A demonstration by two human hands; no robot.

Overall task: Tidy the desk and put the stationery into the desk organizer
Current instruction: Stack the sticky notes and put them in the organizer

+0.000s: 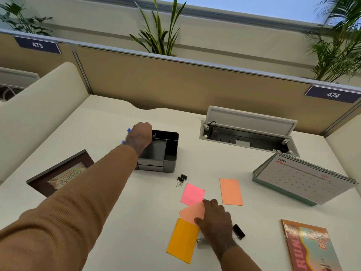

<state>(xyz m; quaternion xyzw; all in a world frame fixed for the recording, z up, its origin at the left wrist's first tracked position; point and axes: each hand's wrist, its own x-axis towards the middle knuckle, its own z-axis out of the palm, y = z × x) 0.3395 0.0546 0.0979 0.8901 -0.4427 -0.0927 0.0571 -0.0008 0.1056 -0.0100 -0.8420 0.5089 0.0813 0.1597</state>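
A dark grey desk organizer [170, 153] with open top compartments and small front drawers stands mid-desk. My left hand [139, 136] is at its left rim, closed around blue pens [128, 132] whose ends show beside my fingers. My right hand [214, 218] rests on a salmon sticky note [190, 211], fingers pinching its edge. A pink note [192, 193] lies just above it, a yellow-orange one [182, 239] below, and an orange one [230, 191] to the right. Black binder clips [181, 179] lie near the organizer; another clip [239, 231] lies right of my hand.
A framed birthday card [52, 178] lies at the left under my sleeve. A June desk calendar [304, 178] stands at the right, a colourful booklet [310, 247] below it. An open cable hatch [248, 133] sits behind. Partition walls enclose the desk.
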